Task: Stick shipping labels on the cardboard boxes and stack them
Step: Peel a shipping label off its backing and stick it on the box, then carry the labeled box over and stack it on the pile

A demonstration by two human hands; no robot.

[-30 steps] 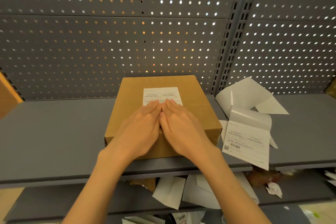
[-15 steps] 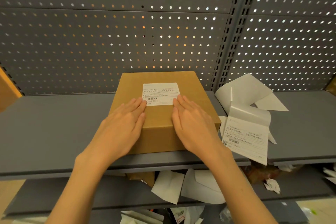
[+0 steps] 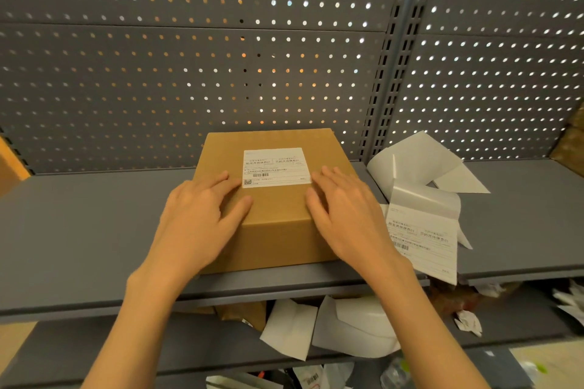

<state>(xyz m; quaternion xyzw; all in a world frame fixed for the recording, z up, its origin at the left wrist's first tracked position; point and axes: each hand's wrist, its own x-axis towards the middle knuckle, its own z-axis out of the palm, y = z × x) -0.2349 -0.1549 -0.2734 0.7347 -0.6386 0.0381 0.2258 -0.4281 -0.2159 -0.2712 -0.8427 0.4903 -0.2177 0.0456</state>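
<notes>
Resting flat on box [image 3: 278,221] — left hand [image 3: 202,218], right hand [image 3: 344,215]; label [image 3: 275,167] print unreadable

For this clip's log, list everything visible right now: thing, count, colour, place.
cardboard box: one, brown, on the shelf, centre
shipping label: one, white, stuck on the box top
loose label sheets: several, white, on the shelf right of the box
shelf: one, grey, in front of the pegboard
pegboard: grey, behind
paper scraps: several, white, lower shelf
left hand: flat on the box, left of the label
right hand: flat on the box, right of the label
</notes>
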